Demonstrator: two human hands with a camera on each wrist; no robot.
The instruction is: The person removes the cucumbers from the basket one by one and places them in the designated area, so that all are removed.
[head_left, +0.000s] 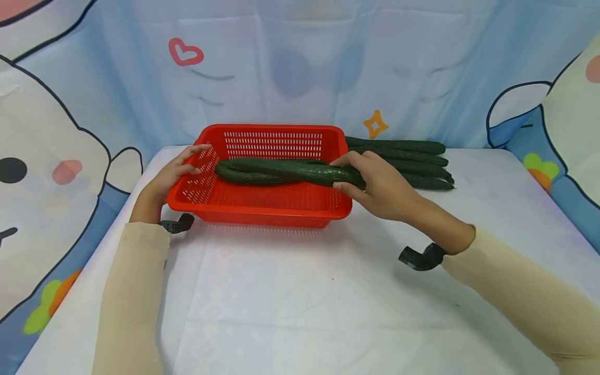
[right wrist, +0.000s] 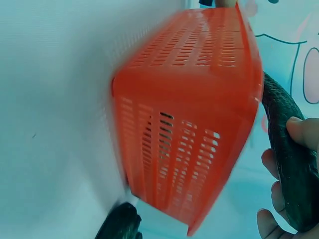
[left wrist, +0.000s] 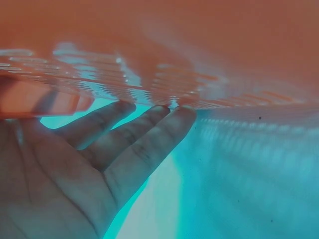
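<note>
A red plastic basket [head_left: 262, 211] with slotted walls stands on the table. My left hand [head_left: 171, 174] holds its left rim, with digits over the edge; in the left wrist view, three fairly straight fingers [left wrist: 149, 142] lie against the outside of the wall. My right hand [head_left: 377, 182] grips the near end of a long dark green cucumber [head_left: 295, 171], thumb on one side and fingers on the other. That cucumber slants down into the basket over its right rim. Beneath it, another cucumber [head_left: 248, 178] lies inside, partly covered.
Several more cucumbers [head_left: 422, 159] lie side by side on the table right of the basket, their left ends hidden behind it. A white cloth [head_left: 290, 302] covers the table. A printed cartoon curtain [head_left: 300, 67] hangs right behind.
</note>
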